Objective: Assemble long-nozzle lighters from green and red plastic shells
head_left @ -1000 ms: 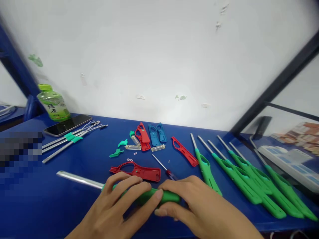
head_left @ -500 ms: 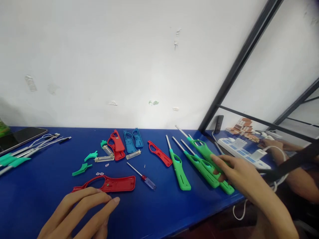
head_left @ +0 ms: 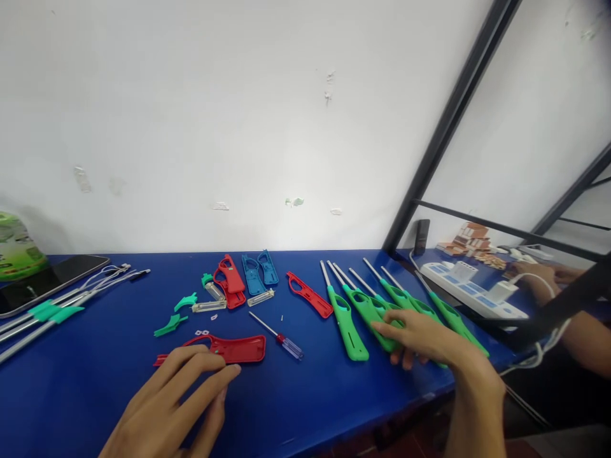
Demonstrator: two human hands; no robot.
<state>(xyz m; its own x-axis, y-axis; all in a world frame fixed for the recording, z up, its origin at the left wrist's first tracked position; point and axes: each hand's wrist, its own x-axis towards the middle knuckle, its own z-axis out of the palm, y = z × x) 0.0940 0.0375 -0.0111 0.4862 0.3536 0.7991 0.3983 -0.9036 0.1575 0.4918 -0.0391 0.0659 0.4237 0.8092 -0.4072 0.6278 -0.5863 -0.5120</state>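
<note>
My left hand point(head_left: 174, 401) rests palm down at the near left, fingers stretched and slightly apart. Just beyond its fingertips, partly covered by them, lies a red lighter half-shell point(head_left: 238, 350) with its hollow side up. My right hand point(head_left: 422, 337) is over a row of long green gas lighters, its fingers bent around the handle of one green lighter point(head_left: 365, 308); the fingers hide part of that handle. Another green lighter point(head_left: 351, 331) lies to its left, and one more point(head_left: 453, 318) is to the right of the hand. A screwdriver point(head_left: 289, 346) with a clear handle lies between my hands.
Farther back lie red shells point(head_left: 231, 280), blue shells point(head_left: 252, 277), clear fuel tanks point(head_left: 210, 306), green triggers point(head_left: 170, 326) and another red shell point(head_left: 310, 296). Metal lighter rods point(head_left: 48, 318) and a phone point(head_left: 52, 280) are left. A power strip point(head_left: 470, 292), black frame point(head_left: 443, 121) and another person's arm point(head_left: 585, 337) are right.
My right hand has lowered the raised green lighter and moved left among the others. The view has shifted, showing more of the lighters on the right. My left hand stays by the red shell.
</note>
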